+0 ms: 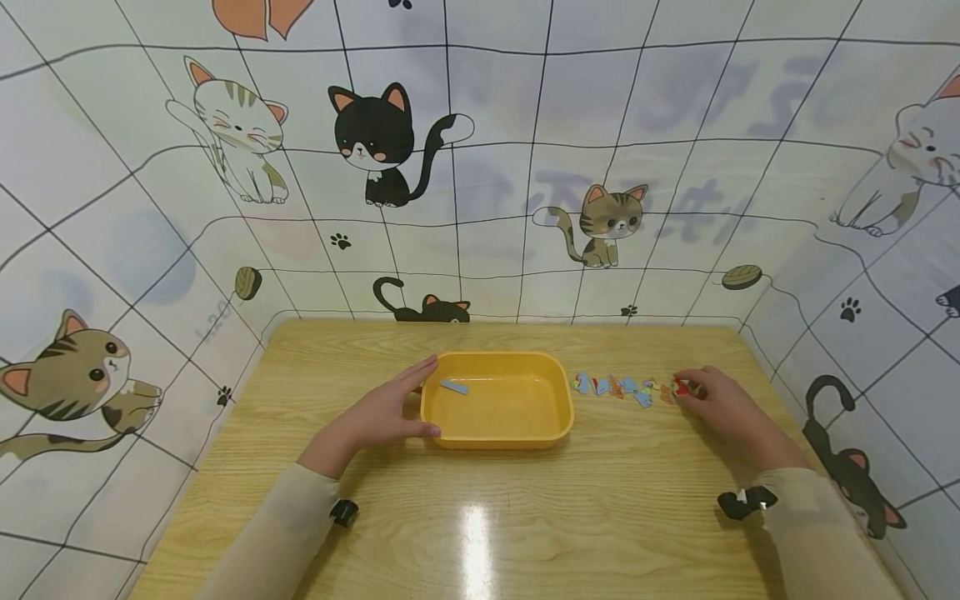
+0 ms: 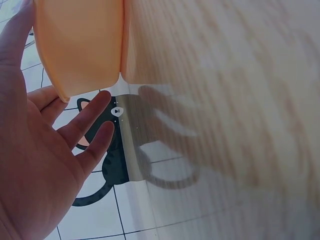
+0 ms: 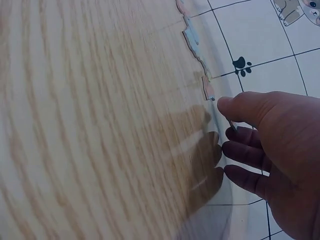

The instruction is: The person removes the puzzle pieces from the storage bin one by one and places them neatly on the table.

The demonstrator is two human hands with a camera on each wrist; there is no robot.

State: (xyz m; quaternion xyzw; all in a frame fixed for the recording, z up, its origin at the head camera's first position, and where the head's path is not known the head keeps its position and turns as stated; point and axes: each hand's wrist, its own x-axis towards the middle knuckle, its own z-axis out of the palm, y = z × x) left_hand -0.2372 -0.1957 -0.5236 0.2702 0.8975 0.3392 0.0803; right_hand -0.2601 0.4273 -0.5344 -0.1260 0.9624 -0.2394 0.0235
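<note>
A yellow plastic tray (image 1: pixel 498 442) stands on the table, and a small blue-grey strip-shaped piece (image 1: pixel 454 387) lies inside it. My left hand (image 1: pixel 382 414) grips the tray's left end, with the thumb at the front corner and fingers by the back rim. In the left wrist view, the hand (image 2: pixel 47 145) has two fingers sticking out free beside the tray (image 2: pixel 80 45). To the tray's right, several small colourful puzzle pieces (image 1: pixel 615 387) lie in an uneven row. At the row's right end my right hand (image 1: pixel 723 408) pinches a small red piece (image 1: pixel 679 387) between thumb and finger.
The wood-grain table (image 1: pixel 600 517) meets a white wall sheet (image 1: pixel 495 250) with cat drawings at the back and sides. A bright light reflection shows on the table's front part. Dark wrist devices (image 1: pixel 746 502) sit on both sleeves.
</note>
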